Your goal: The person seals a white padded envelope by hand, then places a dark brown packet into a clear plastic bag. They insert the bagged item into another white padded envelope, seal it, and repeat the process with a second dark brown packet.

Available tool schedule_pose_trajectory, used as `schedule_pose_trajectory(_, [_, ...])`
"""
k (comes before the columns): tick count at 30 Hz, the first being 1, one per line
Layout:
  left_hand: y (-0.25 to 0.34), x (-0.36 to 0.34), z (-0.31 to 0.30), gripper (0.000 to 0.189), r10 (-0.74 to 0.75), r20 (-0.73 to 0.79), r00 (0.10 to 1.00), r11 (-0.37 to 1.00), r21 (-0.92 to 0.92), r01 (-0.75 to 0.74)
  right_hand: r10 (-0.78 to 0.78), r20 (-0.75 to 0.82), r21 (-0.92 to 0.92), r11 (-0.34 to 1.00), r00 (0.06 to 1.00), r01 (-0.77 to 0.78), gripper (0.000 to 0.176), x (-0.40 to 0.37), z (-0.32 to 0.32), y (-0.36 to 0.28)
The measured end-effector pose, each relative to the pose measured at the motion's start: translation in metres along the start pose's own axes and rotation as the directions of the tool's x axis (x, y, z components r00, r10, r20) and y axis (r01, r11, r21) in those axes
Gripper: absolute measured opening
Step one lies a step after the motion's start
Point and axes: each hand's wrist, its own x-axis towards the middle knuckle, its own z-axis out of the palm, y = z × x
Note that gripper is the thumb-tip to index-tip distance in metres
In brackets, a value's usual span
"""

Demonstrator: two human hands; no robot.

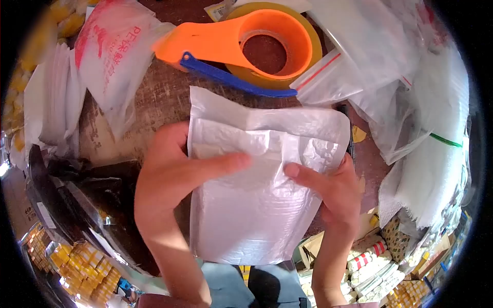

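Note:
A white padded mailer (pixel 241 215) is held up in front of me over the table edge, its flap end pointing away. My left hand (pixel 177 169) grips its left side, thumb lying across the front and fingers hidden behind. On the right side, my right hand (pixel 331 190) grips it the same way, thumb tip pressed on the front near the middle. The surface beneath the thumbs is creased. Just beyond the mailer lies an orange tape dispenser (pixel 215 41) with a blue lower edge and a roll of yellowish tape (pixel 317 38).
A plastic bag with red print (pixel 115 56) and stacked white sheets (pixel 56 97) lie at left. Clear zip bags (pixel 354 61) and a bubble-wrap bundle (pixel 436 149) with a green band are at right. Dark plastic packaging (pixel 102 205) sits near left on the worn brown table (pixel 149 102).

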Motion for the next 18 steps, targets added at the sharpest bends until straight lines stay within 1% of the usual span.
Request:
schedule_pose_trajectory(3, [-0.001, -0.001, -0.007, 0.036, 0.065, 0.099, 0.993, 0.997, 0.040, -0.069, -0.057, -0.015, -0.005, 0.998, 0.998, 0.057, 0.039, 0.002, 0.004, -0.001])
schedule_pose_trajectory(6, [-0.004, -0.003, -0.011, 0.035, 0.075, 0.060, 0.995, 0.995, 0.056, -0.079, -0.076, -0.023, -0.070, 0.995, 0.997, 0.074, 0.032, 0.002, -0.001, -0.001])
schedule_pose_trajectory(7, [-0.005, -0.003, -0.009, 0.034, 0.097, 0.018, 0.995, 0.994, 0.049, -0.098, -0.080, -0.019, -0.102, 0.992, 0.997, 0.078, 0.029, 0.003, -0.003, -0.001])
schedule_pose_trajectory(9, [-0.008, -0.004, -0.006, 0.031, 0.141, -0.064, 0.988, 0.990, 0.041, -0.138, -0.045, -0.028, -0.105, 0.994, 0.999, 0.042, 0.027, 0.002, -0.003, 0.001])
schedule_pose_trajectory(12, [-0.015, -0.007, -0.009, 0.027, 0.118, -0.109, 0.987, 0.987, 0.124, -0.104, -0.035, -0.011, -0.123, 0.992, 0.999, 0.033, 0.025, 0.000, -0.004, 0.001])
schedule_pose_trajectory(15, [-0.020, -0.017, -0.010, 0.024, 0.137, -0.235, 0.962, 0.955, 0.290, -0.065, -0.043, -0.005, -0.195, 0.980, 0.999, 0.041, 0.027, -0.004, -0.002, 0.001])
schedule_pose_trajectory(16, [-0.021, -0.015, -0.010, 0.024, 0.142, -0.216, 0.966, 0.978, 0.182, -0.103, -0.047, -0.007, -0.226, 0.973, 0.999, 0.044, 0.028, -0.004, -0.002, 0.001])
schedule_pose_trajectory(18, [-0.024, -0.011, -0.008, 0.024, 0.157, -0.181, 0.971, 0.985, -0.043, -0.168, -0.029, -0.006, -0.148, 0.989, 1.000, 0.028, 0.032, 0.000, 0.005, 0.000])
